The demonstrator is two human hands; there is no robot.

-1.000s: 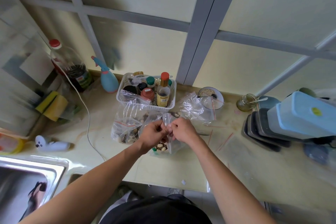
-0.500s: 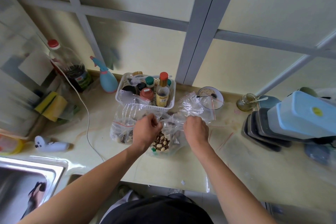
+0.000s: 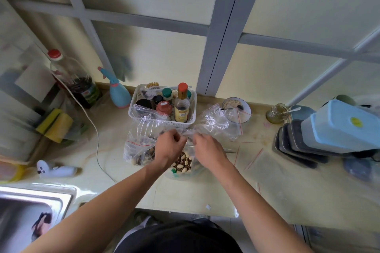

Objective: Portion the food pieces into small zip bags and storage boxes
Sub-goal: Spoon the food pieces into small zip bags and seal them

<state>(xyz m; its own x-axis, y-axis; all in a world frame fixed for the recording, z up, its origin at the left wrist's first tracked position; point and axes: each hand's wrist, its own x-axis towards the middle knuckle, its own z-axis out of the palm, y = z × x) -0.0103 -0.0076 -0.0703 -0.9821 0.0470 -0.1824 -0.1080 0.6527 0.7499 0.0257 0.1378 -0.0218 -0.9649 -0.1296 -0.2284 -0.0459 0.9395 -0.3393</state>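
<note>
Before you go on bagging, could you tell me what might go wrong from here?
1. Both hands, left hand and right hand, pull at the nut bag; a slip could scatter nuts across the counter.
2. The bag sits near the counter's front edge, so spilled nuts could roll off.

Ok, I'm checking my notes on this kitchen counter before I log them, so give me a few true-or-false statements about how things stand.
1. Both hands hold a clear bag of nuts. True: the left hand and right hand grip the bag of nuts.
2. The white basket sits right of the hands. False: the white basket is behind them.
3. A light blue storage box tops the stack at right. True: see the storage box.
4. The spray bottle lies in the sink. False: the spray bottle stands by the wall.
</note>
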